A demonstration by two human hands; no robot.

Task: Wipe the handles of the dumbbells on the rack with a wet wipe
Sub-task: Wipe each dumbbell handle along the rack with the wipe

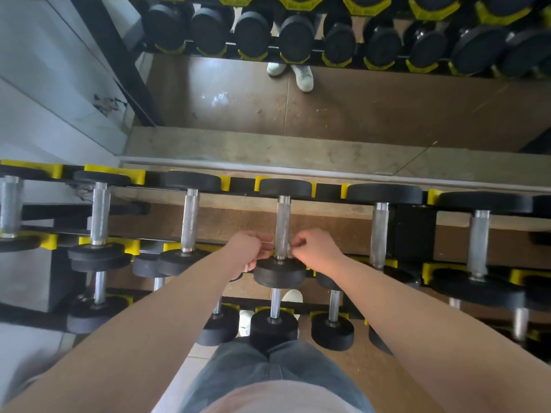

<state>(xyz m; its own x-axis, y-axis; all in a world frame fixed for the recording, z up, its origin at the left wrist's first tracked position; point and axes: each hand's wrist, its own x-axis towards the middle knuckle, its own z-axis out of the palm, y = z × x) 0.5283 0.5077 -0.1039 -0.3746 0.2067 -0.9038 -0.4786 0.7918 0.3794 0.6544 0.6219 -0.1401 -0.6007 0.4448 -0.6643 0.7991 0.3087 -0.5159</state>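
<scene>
- Leaning over the rack to work on one handle in the middle of the top row.
- Pinching a wet wipe at the handle's near end, with the left hand on its left side and the right hand on its right, fingers curled tight on both.
- Showing only white slivers of the wipe between fingertips and steel; cannot tell whether it goes fully round the bar.
- Lying with its long axis pointing straight away from the body, from the near weight just below the hands to the far weight at the back rail.
- Flanking the bar evenly, neither hand nearer than the other.
- Likely calling next for a slide away from the body along the bare knurled length.
</scene>
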